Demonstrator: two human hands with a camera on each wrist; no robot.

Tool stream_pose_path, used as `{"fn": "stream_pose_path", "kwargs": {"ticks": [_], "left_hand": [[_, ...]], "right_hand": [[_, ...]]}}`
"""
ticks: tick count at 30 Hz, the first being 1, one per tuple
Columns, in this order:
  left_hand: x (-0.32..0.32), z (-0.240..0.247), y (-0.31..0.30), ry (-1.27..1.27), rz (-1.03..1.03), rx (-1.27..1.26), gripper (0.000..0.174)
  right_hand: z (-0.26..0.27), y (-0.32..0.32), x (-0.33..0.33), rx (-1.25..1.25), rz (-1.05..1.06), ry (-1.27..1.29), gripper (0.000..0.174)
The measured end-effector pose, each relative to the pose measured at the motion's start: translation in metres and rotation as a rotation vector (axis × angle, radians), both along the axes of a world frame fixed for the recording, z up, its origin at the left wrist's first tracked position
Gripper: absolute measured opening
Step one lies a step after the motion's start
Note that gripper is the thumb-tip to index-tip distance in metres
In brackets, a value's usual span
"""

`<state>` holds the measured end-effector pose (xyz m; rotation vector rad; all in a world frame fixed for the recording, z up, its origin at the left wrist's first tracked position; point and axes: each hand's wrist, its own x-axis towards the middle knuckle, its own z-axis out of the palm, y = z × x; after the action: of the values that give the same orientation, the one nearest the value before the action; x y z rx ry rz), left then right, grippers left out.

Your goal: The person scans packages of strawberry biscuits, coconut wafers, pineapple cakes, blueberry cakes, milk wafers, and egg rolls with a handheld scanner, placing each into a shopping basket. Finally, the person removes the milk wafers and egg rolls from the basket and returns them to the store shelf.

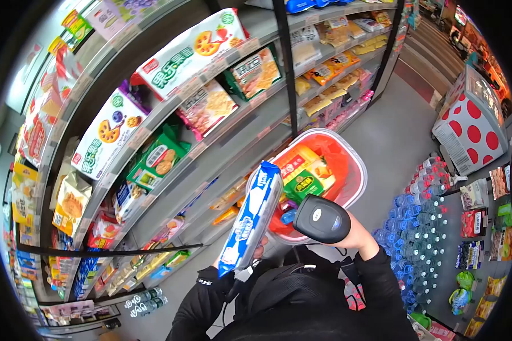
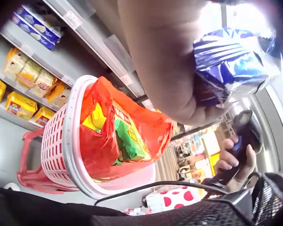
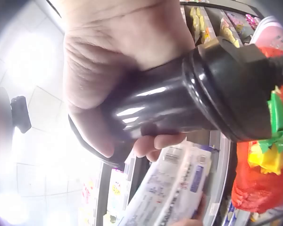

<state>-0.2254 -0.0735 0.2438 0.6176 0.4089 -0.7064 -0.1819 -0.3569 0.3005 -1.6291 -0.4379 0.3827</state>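
Note:
My left hand (image 2: 162, 61) grips a long blue-and-white snack packet (image 1: 250, 219) near its lower end, beside the shelves. Its shiny blue end (image 2: 233, 66) shows in the left wrist view. In the right wrist view the packet's printed, seamed side (image 3: 170, 188) faces the camera. My right hand (image 1: 355, 234) grips a black handheld barcode scanner (image 1: 322, 220) by the handle, its fingers wrapped round it (image 3: 155, 101). The scanner head is to the right of the packet, apart from it. Below both hands stands a pink-and-white basket (image 1: 358, 184), lined with a red bag (image 2: 92, 155) holding several snack packets.
Curved shelves (image 1: 170, 122) of boxed and bagged snacks rise on the left. Shrink-wrapped water bottles (image 1: 409, 233) stand on the floor at right, with a red-dotted white freezer (image 1: 473, 125) beyond. A black cable (image 2: 146, 187) runs near my left wrist.

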Motion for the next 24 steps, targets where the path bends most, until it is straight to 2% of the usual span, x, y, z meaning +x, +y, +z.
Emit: {"fn": "stream_pose_path", "kwargs": {"ticks": [1,3,7,13,18,20,24], "left_hand": [[-0.003,0.013,0.001,-0.026,-0.002,-0.137,0.057],[-0.01,0.027,0.012,-0.069,-0.028,-0.206,0.06],[-0.023,0.049,0.027,-0.057,0.036,-0.273,0.058],[-0.042,0.041,0.065,-0.072,0.057,-0.33,0.057],[-0.066,0.025,0.107,-0.121,0.032,-0.534,0.058],[-0.079,0.015,0.129,-0.128,0.009,-0.662,0.059],[-0.11,0.009,0.175,-0.082,0.043,-0.692,0.06]], "right_hand": [[0.001,0.008,-0.001,0.009,0.013,-0.055,0.047],[0.001,0.024,-0.005,0.018,0.05,-0.066,0.045],[0.017,0.055,-0.01,-0.022,0.123,-0.055,0.043],[0.03,0.107,-0.017,-0.086,0.142,-0.103,0.04],[0.027,0.15,-0.025,-0.116,0.155,-0.265,0.04],[0.026,0.17,-0.031,-0.136,0.192,-0.235,0.04],[0.026,0.213,-0.045,-0.189,0.249,-0.215,0.04]]}}
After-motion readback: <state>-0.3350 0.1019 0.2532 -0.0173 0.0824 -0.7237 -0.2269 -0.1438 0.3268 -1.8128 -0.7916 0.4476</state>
